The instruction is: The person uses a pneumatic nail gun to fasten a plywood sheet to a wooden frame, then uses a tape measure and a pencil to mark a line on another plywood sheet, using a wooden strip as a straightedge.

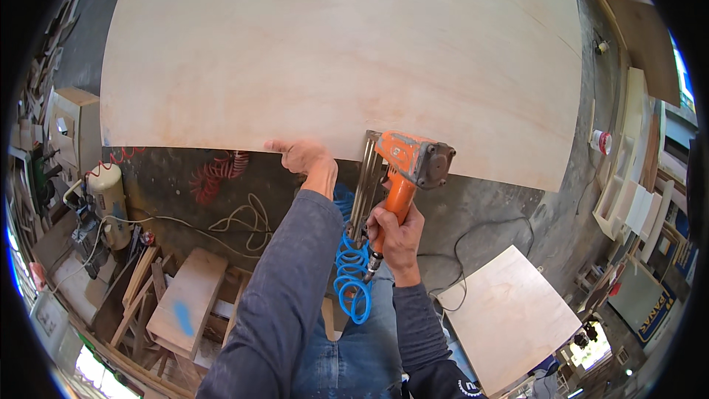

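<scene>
A large pale plywood sheet spreads across the upper view, its near edge in front of me. My right hand is closed around the handle of an orange nail gun. The gun's nose lies over the sheet's near edge, and its long metal magazine slants back toward me. A coiled blue air hose hangs beside the handle. At the same edge, left of the gun, is my left hand. One digit points left along the edge; the other fingers are smeared or hidden.
Under the sheet's left part hangs a red coiled hose. A compressor tank stands at left, above a wooden piece with a blue paint mark. A smaller pale board lies at lower right, near a dark cable.
</scene>
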Action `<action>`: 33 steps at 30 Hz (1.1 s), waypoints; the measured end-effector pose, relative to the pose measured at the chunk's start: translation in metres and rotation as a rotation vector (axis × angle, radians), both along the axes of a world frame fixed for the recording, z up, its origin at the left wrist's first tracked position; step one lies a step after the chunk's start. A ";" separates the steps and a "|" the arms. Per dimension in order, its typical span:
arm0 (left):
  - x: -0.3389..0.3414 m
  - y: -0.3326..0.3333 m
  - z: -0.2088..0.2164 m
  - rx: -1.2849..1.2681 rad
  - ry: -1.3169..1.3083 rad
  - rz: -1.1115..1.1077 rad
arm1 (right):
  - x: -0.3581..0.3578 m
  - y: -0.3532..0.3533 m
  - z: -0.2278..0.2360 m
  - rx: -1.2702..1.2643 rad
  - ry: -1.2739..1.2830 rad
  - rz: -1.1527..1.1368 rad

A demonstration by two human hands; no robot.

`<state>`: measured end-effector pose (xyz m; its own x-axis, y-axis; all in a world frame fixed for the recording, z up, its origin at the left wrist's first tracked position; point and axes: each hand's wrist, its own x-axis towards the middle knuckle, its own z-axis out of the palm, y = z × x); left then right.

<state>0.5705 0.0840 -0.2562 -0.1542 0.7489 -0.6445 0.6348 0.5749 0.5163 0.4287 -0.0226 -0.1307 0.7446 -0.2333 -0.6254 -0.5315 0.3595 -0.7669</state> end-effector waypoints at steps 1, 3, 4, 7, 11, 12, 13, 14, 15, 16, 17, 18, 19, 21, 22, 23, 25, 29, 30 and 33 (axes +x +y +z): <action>-0.001 -0.001 -0.001 -0.005 -0.012 -0.004 | -0.003 -0.002 0.000 0.009 0.006 -0.003; -0.004 0.000 -0.002 0.002 -0.099 -0.020 | -0.009 -0.001 0.000 0.026 -0.001 -0.010; -0.007 -0.003 -0.002 0.009 -0.172 -0.034 | -0.015 -0.001 0.004 0.028 -0.012 -0.015; -0.024 0.014 -0.021 0.031 -0.504 -0.144 | -0.036 0.007 0.014 0.023 -0.027 -0.001; -0.045 0.048 -0.007 -0.242 -0.779 -0.283 | -0.062 0.009 0.015 0.016 -0.028 -0.005; -0.048 0.069 -0.008 -0.277 -0.803 -0.330 | -0.066 0.012 0.014 0.022 -0.027 -0.001; -0.049 0.092 -0.012 -0.314 -0.836 -0.351 | -0.069 0.015 0.013 0.028 -0.025 0.003; -0.050 0.117 -0.015 -0.347 -0.856 -0.376 | -0.071 0.020 0.012 0.032 -0.021 0.005; -0.048 0.134 -0.014 -0.373 -0.881 -0.403 | -0.069 0.025 0.010 0.041 -0.022 0.008; -0.046 0.143 -0.013 -0.409 -0.890 -0.423 | -0.068 0.031 0.008 0.050 -0.023 0.012; -0.045 0.149 -0.012 -0.453 -0.899 -0.444 | -0.066 0.035 0.007 0.053 -0.036 0.011; -0.043 0.154 -0.010 -0.497 -0.907 -0.464 | -0.063 0.039 0.004 0.057 -0.048 0.010; -0.041 0.156 -0.009 -0.497 -0.903 -0.489 | -0.059 0.044 0.002 0.061 -0.059 0.008; -0.039 0.157 -0.009 -0.493 -0.890 -0.538 | -0.047 0.059 -0.003 0.058 -0.083 0.029; -0.037 0.157 -0.010 -0.470 -0.877 -0.531 | -0.041 0.064 -0.005 0.050 -0.094 0.038; -0.035 0.157 -0.010 -0.467 -0.863 -0.542 | -0.036 0.067 -0.006 0.049 -0.097 0.046; -0.035 0.157 -0.013 -0.462 -0.830 -0.567 | -0.027 0.073 -0.010 0.048 -0.101 0.060; -0.032 0.153 -0.016 -0.444 -0.836 -0.550 | -0.016 0.075 -0.013 0.056 -0.137 0.076; -0.032 0.154 -0.016 -0.442 -0.832 -0.552 | -0.016 0.076 -0.013 0.056 -0.138 0.079; -0.032 0.153 -0.017 -0.438 -0.829 -0.556 | -0.016 0.077 -0.014 0.058 -0.136 0.090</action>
<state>0.5382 0.2371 -0.2733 0.7406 0.2599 -0.6196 0.4115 0.5536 0.7240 0.4128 0.0540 -0.1444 0.8395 -0.1282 -0.5280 -0.4566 0.3603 -0.8134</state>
